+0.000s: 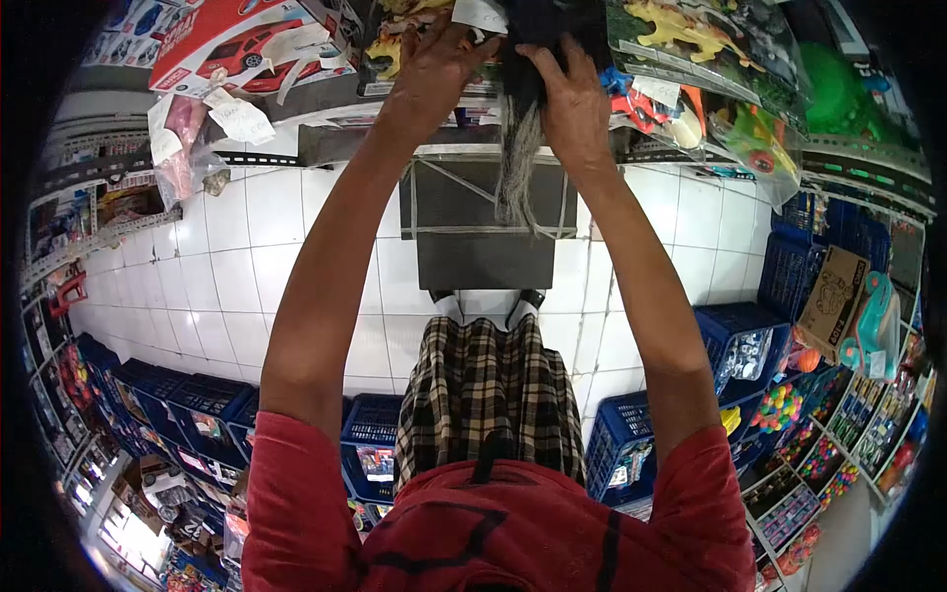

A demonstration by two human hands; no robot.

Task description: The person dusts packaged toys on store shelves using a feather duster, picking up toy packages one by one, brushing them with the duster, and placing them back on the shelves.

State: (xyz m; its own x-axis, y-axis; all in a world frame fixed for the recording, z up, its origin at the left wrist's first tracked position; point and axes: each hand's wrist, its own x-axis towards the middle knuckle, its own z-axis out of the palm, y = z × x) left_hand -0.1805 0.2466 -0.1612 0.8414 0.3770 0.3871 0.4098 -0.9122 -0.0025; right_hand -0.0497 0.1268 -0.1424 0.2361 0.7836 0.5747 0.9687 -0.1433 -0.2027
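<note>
My left hand (439,77) rests on a clear-wrapped pack of toy animals (383,54) on the shelf, its fingers apart and its thumb pointing at a white paper tag (480,14). My right hand (577,104) lies with thumb and fingers apart at the edge of a dark bundle with long grey, hair-like strands (518,163). The strands hang over the shelf's front edge between my hands. What the bundle is, I cannot tell. Right of my right hand are a bagged red, blue and orange toy (681,118) and another pack of toy animals (686,35).
A boxed red toy car (252,54) and a tagged pink bagged item (180,148) sit at the left of the shelf. Below stands a dark stool-like block (473,261). Blue crates (740,345) and toy racks line both sides of the white tiled floor (232,276).
</note>
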